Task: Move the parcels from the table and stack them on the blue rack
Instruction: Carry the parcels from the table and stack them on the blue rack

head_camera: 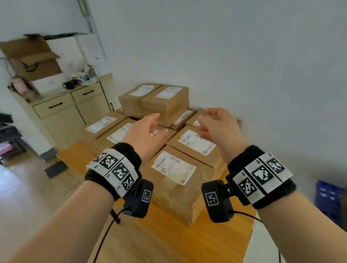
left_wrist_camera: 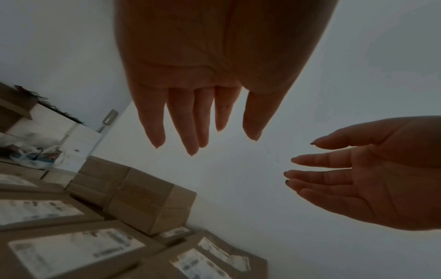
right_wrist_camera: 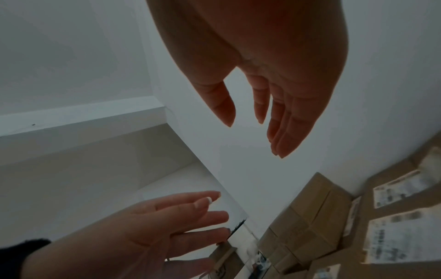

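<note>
A pale wood-grain cabinet (head_camera: 69,109) with black bar handles stands against the wall at the left. On its top sits an open corrugated carton (head_camera: 32,58) printed with a dark curved arrow mark; small clutter beside it is too blurred to identify.

The parcels (head_camera: 177,171) are rectangular boxes of matte brown cardboard with taped seams. They cover the far part of the orange wood-grain tabletop (head_camera: 165,243), packed edge to edge up to the wall-side edge. A second tier of two boxes (head_camera: 156,100) rests on them at the far edge. Each parcel carries a white shipping label with barcode-like print; the text cannot be read.

The left hand (head_camera: 146,133) is raised above the parcels, fingers straight and loosely spread, touching nothing. The right hand (head_camera: 219,124) is level with it, well apart, palm turned inward, fingers relaxed and slightly parted, empty. Both wrists wear black fabric bands with white square-coded tags.

The blue rack (head_camera: 329,201), a moulded plastic lattice, shows at the right frame edge below tabletop level, with a brown box just beside it.
</note>
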`<state>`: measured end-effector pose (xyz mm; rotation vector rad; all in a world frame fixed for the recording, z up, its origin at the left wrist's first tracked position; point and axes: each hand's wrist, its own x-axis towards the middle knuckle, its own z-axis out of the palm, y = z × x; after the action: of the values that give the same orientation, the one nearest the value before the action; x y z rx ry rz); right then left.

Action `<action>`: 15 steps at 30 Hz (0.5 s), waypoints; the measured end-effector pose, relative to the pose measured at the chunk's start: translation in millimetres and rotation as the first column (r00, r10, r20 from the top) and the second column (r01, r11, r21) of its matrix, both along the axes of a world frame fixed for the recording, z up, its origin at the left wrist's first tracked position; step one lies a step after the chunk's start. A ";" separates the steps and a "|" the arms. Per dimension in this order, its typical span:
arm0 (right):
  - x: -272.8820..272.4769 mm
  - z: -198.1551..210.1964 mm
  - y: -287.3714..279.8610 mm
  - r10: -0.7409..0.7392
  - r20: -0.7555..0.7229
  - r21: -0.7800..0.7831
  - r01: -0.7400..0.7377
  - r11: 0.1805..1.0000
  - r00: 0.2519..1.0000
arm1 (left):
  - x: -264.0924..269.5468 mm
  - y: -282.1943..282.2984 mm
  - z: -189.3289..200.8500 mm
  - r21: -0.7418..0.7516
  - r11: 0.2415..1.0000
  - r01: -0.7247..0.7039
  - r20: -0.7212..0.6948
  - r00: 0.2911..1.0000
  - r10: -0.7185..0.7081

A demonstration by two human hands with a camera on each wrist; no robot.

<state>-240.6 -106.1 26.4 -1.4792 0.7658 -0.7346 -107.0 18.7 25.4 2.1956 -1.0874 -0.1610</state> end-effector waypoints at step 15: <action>223.7 -16.5 -63.7 -0.080 -0.209 0.166 0.116 0.979 0.975 | 252.0 -119.2 -26.4 0.090 0.993 0.070 0.002 0.997 -0.071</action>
<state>-16.9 -169.8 10.0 -1.3733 1.0393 -0.5789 145.0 -100.5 -1.0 2.2391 -1.1820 -0.2402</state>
